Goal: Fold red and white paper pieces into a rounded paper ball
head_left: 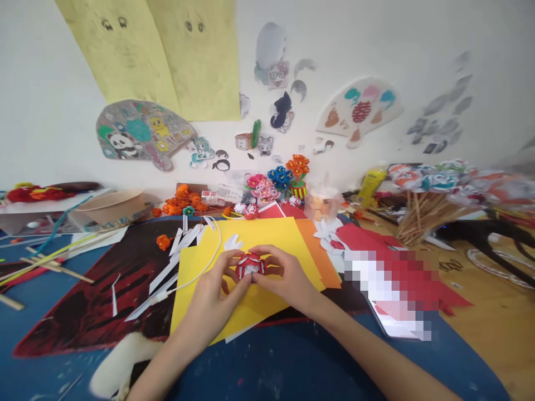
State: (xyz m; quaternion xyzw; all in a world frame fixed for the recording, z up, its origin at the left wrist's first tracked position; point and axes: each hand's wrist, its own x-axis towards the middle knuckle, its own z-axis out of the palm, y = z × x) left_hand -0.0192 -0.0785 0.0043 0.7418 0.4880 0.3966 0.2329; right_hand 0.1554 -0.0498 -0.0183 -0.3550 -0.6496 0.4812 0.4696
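Note:
A small round red and white ball [251,265], with a folded look, is held between both hands above a yellow sheet [267,231]. My left hand [217,284] curves round its left side, thumb at the bottom front. On the right side, my right hand [284,274] has its fingers on the top and its thumb near the lower edge. The fingers hide parts of the ball. Just behind it lies a small white folded paper piece [233,243]. White paper strips [171,262] and a white cable [209,262] lie left of the hands.
Red paper [418,273] and a partly pixelated phone [397,326] are at the right. Behind stand pipe-cleaner flowers [280,177], a clear cup [322,205] and a yellow bottle [371,185]. A round tub [111,206] and wooden sticks [62,267] are at the left.

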